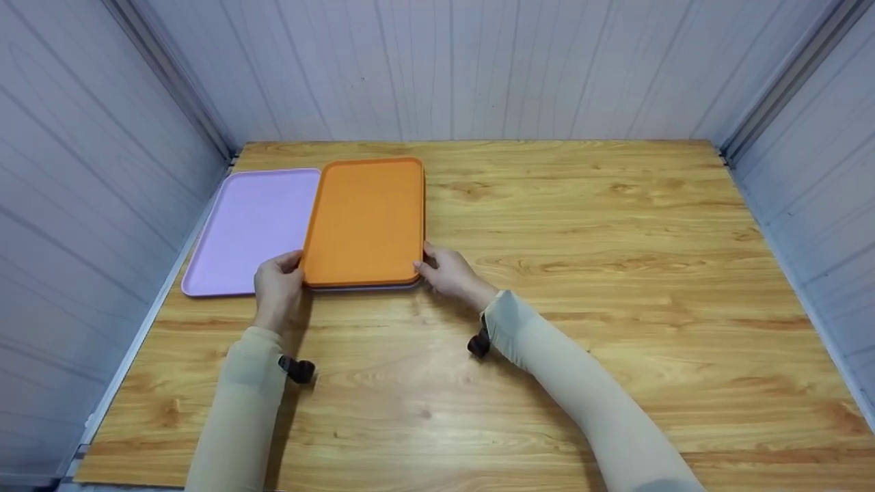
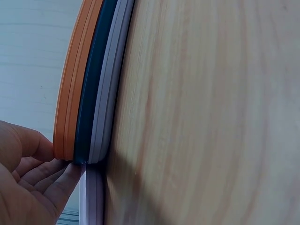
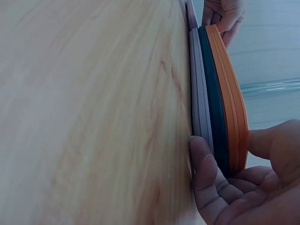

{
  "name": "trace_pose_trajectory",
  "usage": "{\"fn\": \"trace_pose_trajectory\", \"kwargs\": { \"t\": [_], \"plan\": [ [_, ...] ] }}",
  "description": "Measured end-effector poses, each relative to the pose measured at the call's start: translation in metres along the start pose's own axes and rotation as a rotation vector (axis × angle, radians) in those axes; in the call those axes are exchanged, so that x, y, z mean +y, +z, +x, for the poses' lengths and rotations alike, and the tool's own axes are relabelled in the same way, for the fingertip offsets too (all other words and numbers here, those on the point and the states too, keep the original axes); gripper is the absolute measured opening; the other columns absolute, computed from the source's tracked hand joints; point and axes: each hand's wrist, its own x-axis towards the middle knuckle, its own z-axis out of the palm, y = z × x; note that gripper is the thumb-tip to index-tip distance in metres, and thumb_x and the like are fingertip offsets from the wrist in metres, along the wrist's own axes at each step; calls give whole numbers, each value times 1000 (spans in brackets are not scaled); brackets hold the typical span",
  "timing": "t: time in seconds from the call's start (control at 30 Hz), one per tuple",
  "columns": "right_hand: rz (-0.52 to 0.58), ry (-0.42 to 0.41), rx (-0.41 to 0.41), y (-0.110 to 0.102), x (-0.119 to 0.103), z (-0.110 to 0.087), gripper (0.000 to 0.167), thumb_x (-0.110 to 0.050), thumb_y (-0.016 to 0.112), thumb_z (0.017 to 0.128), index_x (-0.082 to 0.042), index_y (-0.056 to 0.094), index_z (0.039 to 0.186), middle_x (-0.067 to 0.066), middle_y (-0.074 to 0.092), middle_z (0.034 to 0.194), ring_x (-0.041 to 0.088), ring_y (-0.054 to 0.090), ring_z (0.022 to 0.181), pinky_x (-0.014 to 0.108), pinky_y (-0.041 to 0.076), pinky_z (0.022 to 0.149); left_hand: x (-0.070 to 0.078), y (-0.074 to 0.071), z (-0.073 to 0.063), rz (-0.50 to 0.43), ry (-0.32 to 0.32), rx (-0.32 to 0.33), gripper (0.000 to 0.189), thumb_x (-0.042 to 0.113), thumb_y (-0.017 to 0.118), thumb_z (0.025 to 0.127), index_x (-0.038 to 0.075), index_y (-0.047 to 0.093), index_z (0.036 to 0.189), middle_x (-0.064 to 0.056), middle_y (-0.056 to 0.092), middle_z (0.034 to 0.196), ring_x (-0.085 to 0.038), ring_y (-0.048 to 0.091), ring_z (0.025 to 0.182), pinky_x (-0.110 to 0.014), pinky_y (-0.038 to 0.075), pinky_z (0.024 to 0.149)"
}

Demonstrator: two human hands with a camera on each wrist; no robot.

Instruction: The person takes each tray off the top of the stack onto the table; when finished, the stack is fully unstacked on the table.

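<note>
Left wrist shows a dark tray (image 2: 92, 89), head barely; your left hand (image 1: 277, 288) and right hand (image 1: 452, 275) pinch the orange-topped pile (image 1: 367, 224).

I count two hands (image 1: 277, 288), two wrist cameras (image 1: 301, 371) and one table (image 1: 615, 328). Near its left edge: one lilac tray top (image 1: 254, 229); one three-coloured tray stack (image 1: 366, 222).

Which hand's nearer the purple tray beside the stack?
Left. The left hand is at the left edge of the tray stack, next to the purple tray; the right hand is at the stack's opposite edge, farther away.
</note>
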Motion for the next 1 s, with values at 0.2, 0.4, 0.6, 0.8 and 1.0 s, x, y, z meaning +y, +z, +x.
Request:
{"fn": "trace_pose_trajectory", "kwargs": {
  "t": [0.2, 0.4, 0.6, 0.8, 1.0],
  "plan": [
    [29, 11, -2, 0, -1, 0, 64, -30, 52, 102, 0, 26, 151, 20, 63, 119, 12, 51, 45, 25, 48, 47, -1, 0, -1, -21, 7, 9, 45, -5, 46, 91, -3, 55, 135, -19, 56, 135, -24, 50, 124, -30, 44, 102],
    [-16, -20, 89, 3, -3, 0, 58, -33, 53, 101, -2, 38, 148, 14, 59, 133, 21, 68, 76, 33, 55, 81, -3, 0, 0, -51, 11, 13, 44, -5, 46, 91, -3, 57, 134, -19, 58, 132, -24, 51, 121, -21, 46, 91],
    [-66, -52, 152, 9, -2, 2, 47, -31, 52, 101, -6, 50, 141, 11, 70, 87, 19, 63, 69, 33, 52, 87, -3, 1, 1, -81, 13, 14, 45, -6, 46, 90, -4, 56, 133, -19, 57, 132, -25, 51, 121, -23, 46, 91],
    [-99, -43, 148, 14, -6, 5, 41, -29, 52, 101, -5, 55, 134, 14, 70, 101, 25, 67, 79, 37, 52, 89, -4, 2, 0, -63, 6, 17, 46, -5, 46, 90, -2, 55, 135, -18, 57, 133, -25, 52, 123, -25, 46, 93],
    [-135, 2, 161, 15, -12, 9, 28, -20, 50, 100, 0, 61, 117, 13, 66, 93, 24, 59, 80, 36, 50, 70, -2, 2, -1, -51, -13, 23, 44, -2, 46, 92, -2, 54, 136, -18, 56, 135, -24, 50, 125, -31, 44, 102]
  ]
}}
